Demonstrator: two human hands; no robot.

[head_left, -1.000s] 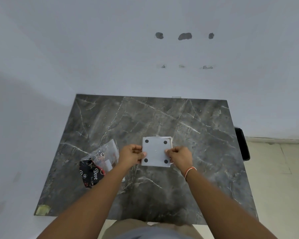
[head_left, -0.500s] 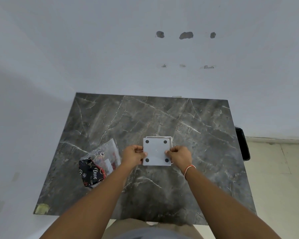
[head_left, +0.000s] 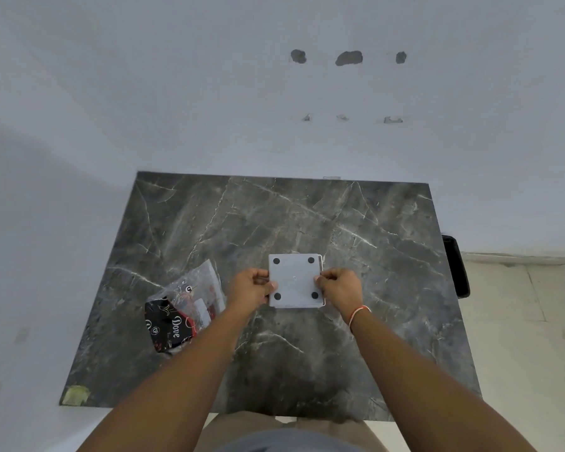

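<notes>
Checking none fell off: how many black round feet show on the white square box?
4 black feet, one near each corner of the white box: far left, far right, near left, near right. None seems hidden.

- The white square piece [head_left: 296, 280] shows only the face with four black dots. Its other face is turned away, and the tiny mark at its middle is too small to make out.
- The left hand [head_left: 249, 288] and right hand [head_left: 340, 288] grip its side edges, and their fingers behind it are hidden.
- The clear bag [head_left: 190, 295] is partly covered by the left forearm, and its small print is unreadable.
- The black object [head_left: 455, 265] is partly hidden behind the table [head_left: 307, 216] edge.
- Both forearms are cut off by the bottom edge.
</notes>
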